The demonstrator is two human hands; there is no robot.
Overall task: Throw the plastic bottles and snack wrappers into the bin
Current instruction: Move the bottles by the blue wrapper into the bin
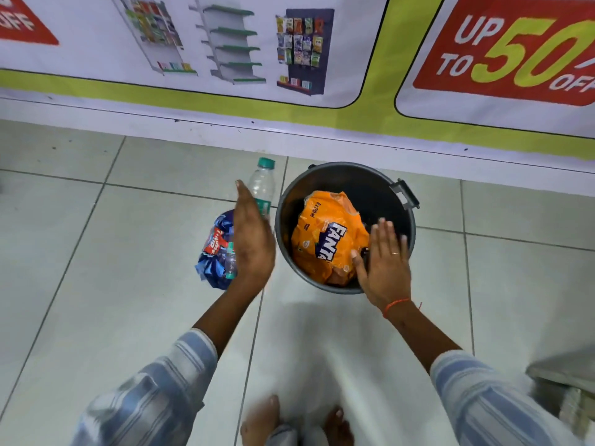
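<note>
A: Orange plastic fills most of the round black bin (pixel 397 217), which stands on the pale floor tiles (pixel 96 268) close to the printed banner (pixel 289 59) along the wall. It is a crumpled Fanta wrapper (pixel 322 239), lying inside and reaching nearly up to the rim.

B: And the hands?

A: The right hand (pixel 384 262) is flat and empty, fingers spread apart, palm down over the near right side of the bin. Its thumb touches the edge of the wrapper or sits just above it; I cannot tell which.

B: The left one?

A: The left hand (pixel 252 239) is also spread and holding nothing, turned on edge just left of the bin. Beyond it on the floor lies a clear plastic bottle (pixel 263 185) with a green cap, its lower part hidden by the hand. To the hand's left sits a crumpled blue wrapper (pixel 215 249) with what looks like a second small bottle (pixel 230 260) against it, all outside the bin.

B: Anything else in view?

A: Striped sleeves (pixel 154 387) and bare feet (pixel 260 420) at the bottom edge.
</note>
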